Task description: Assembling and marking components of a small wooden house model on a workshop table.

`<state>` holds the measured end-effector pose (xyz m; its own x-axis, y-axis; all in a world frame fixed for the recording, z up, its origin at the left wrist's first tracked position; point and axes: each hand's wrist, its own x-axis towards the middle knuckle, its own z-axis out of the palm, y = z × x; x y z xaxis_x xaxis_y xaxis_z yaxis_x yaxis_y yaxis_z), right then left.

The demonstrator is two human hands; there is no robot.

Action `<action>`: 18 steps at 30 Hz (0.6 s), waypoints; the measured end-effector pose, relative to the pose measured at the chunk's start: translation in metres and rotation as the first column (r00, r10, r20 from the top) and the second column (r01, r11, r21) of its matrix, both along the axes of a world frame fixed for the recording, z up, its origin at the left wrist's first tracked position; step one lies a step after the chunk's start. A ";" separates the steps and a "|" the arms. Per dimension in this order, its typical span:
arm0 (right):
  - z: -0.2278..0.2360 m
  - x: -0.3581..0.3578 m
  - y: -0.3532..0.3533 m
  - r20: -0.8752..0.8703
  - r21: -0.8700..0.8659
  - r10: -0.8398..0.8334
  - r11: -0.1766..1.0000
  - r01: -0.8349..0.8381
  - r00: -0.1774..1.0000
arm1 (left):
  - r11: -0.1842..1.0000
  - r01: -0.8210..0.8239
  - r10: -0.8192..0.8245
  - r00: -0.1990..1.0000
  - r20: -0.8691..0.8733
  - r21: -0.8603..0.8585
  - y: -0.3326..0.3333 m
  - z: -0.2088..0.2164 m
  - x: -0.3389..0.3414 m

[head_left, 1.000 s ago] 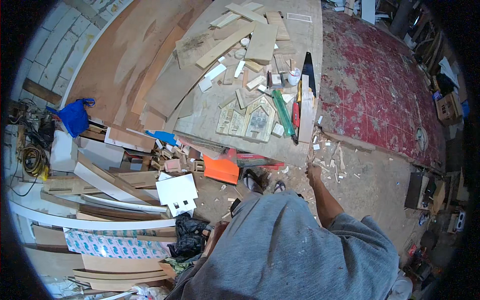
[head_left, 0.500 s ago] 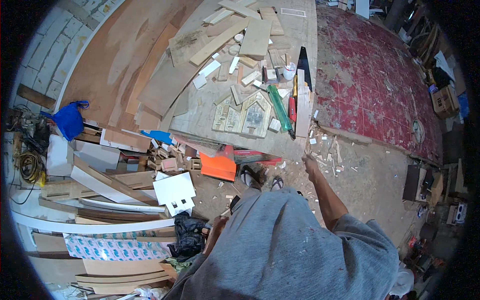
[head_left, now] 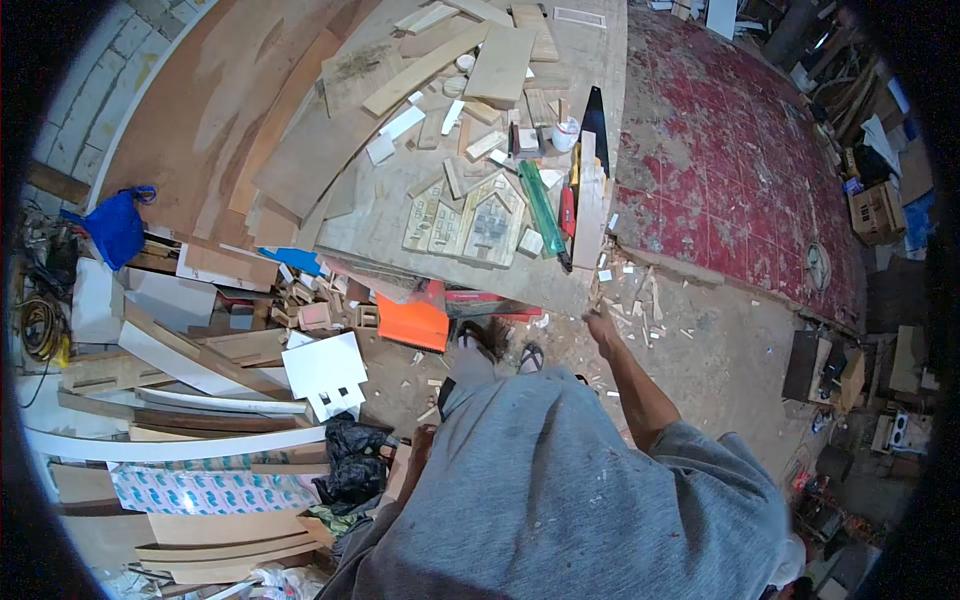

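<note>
My right hand (head_left: 601, 332) is stretched forward just off the near right corner of the workbench (head_left: 370, 255). Its fingers look curled; whether a thin piece is in them is too small to make out. Closest to it on the bench is a pale wooden board (head_left: 589, 222). My left hand (head_left: 421, 446) hangs low by my side, mostly covered by the grey shirt, its fingers not clear. On the bench lie two house-shaped wooden panels with window cutouts (head_left: 488, 225), beside a green long-bodied tool (head_left: 541, 207), a red-handled tool (head_left: 567, 211) and a black saw blade (head_left: 596, 125).
Wood offcuts (head_left: 500, 65) and a white cup (head_left: 565, 134) cover the bench's far part. Below its edge stands an orange dustpan-like piece (head_left: 412, 323). Stacked boards (head_left: 220, 540) and a black plastic bag (head_left: 352, 458) are at left. Wood scraps (head_left: 640, 318) litter the floor near a red-tiled platform (head_left: 725, 170).
The whole view has shifted slightly, so the bench sits a little further left. My right hand remains near the bench corner, and my left hand still hangs by my side.
</note>
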<state>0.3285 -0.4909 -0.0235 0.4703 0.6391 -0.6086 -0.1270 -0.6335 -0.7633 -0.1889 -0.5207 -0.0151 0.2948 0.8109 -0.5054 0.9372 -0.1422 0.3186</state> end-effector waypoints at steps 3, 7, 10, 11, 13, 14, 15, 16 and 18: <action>0.013 -0.011 0.007 0.077 -0.014 0.118 0.993 -0.117 0.990 | 0.999 0.051 -0.051 0.998 -0.028 0.009 0.001 -0.009 -0.007; 0.006 0.012 -0.010 0.111 0.010 -0.011 1.000 0.010 0.994 | 0.989 0.141 -0.139 0.988 -0.059 0.031 0.026 -0.086 -0.038; -0.011 0.018 -0.026 0.284 -0.059 -0.038 0.997 0.057 0.958 | 0.962 0.102 -0.076 0.991 -0.110 0.253 0.098 -0.119 -0.053; -0.028 0.027 -0.052 0.405 -0.121 -0.025 0.989 0.081 0.914 | 0.970 -0.024 0.012 0.999 0.050 0.240 0.149 -0.120 -0.034; -0.043 0.022 -0.080 0.600 -0.226 0.084 0.972 0.068 0.796 | 0.902 -0.344 0.267 0.919 0.291 0.259 0.214 -0.059 0.017; -0.037 0.014 -0.088 0.675 -0.268 0.149 0.962 0.052 0.723 | 0.865 -0.440 0.354 0.876 0.328 0.241 0.251 -0.034 0.034; -0.032 0.006 -0.101 0.699 -0.296 0.188 0.954 0.040 0.690 | 0.886 -0.385 0.291 0.896 0.337 0.258 0.289 -0.024 0.039; -0.026 -0.003 -0.111 0.722 -0.326 0.227 0.945 0.032 0.653 | 0.904 -0.329 0.226 0.910 0.348 0.272 0.326 -0.019 0.044; -0.003 -0.022 -0.131 0.645 -0.443 0.317 0.897 0.002 0.695 | 0.888 -0.317 0.176 0.904 0.390 0.334 0.389 -0.006 0.068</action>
<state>0.3067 -0.6216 -0.0261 0.7660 0.5336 -0.3586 0.4586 -0.8444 -0.2769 -0.1208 -0.1319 -0.0212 0.1546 0.9868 -0.0475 0.8004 -0.0969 0.5916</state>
